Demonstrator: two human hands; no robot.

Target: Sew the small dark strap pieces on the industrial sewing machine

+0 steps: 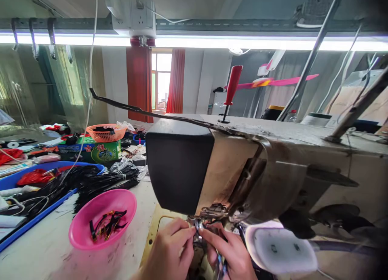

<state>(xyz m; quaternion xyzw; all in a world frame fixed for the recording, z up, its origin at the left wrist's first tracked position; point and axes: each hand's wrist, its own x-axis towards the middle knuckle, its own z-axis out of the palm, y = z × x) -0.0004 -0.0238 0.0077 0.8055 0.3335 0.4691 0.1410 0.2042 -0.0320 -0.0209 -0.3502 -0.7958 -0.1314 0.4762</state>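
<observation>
A worn beige sewing machine [273, 158] with a black end cover [178, 167] fills the middle and right. Both my hands are under its head at the needle area [198, 224]. My left hand [169, 251] pinches something small and dark at the presser foot. My right hand [230, 251] meets it from the right, fingers closed on the same small dark piece; what the piece is cannot be told. A pink bowl [91, 227] with several dark strips with gold ends sits to the left of my hands.
A blue tray [33, 221] with black bundles and red bags lies at far left. Black cord bundles [109, 181], an orange basket [106, 132] and a green box [100, 150] sit behind. A red-handled screwdriver [232, 90] stands on the machine. A white lamp [281, 249] is at right.
</observation>
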